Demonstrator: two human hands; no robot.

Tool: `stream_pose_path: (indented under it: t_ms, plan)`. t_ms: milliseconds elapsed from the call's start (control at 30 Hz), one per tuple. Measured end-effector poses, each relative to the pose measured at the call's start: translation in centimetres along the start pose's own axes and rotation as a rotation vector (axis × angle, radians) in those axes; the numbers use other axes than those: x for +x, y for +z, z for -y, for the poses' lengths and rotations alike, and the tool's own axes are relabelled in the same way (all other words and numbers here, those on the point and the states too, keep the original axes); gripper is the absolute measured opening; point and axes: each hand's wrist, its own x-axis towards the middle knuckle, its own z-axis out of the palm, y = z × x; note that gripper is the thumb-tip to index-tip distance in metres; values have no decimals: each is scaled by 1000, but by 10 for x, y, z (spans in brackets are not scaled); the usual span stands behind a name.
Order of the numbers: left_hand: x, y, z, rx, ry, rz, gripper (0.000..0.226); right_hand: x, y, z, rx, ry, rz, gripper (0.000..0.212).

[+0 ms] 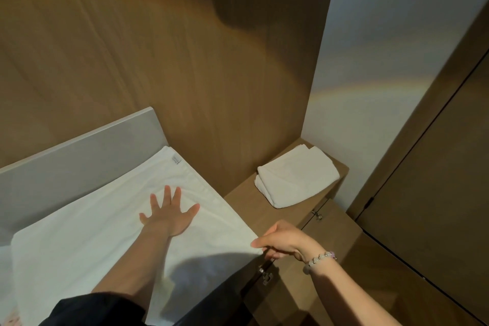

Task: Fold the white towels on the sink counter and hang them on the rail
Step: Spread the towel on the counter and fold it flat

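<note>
Two hands on a spread white towel

The left hand [169,216] lies flat with fingers splayed, pressing the large towel [92,246], which is spread out against the grey backsplash [79,164]. The right hand [280,242], with a bead bracelet [320,259] at its wrist, pinches the towel's near right corner. A second, folded towel [296,176] sits apart on the lower wooden ledge [243,198], by the wall corner.
</note>
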Motion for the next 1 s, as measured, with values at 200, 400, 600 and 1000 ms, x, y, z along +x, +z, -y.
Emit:
stream_pose_path:
  t_ms: [200,400,600,1000]
  plan:
    - [-3,-5,-5,-13,-14,-3,79,2,1,2,128,82,25,13]
    - [1,-12,-13,20,96,-84,77,19,5,32,37,-73,-92,11]
    - [4,2,-14,98,153,-75,68,58,31,66,-228,-240,-297,36]
    - [2,-1,10,0,311,-59,58,107,73,125,-707,-252,-512,41]
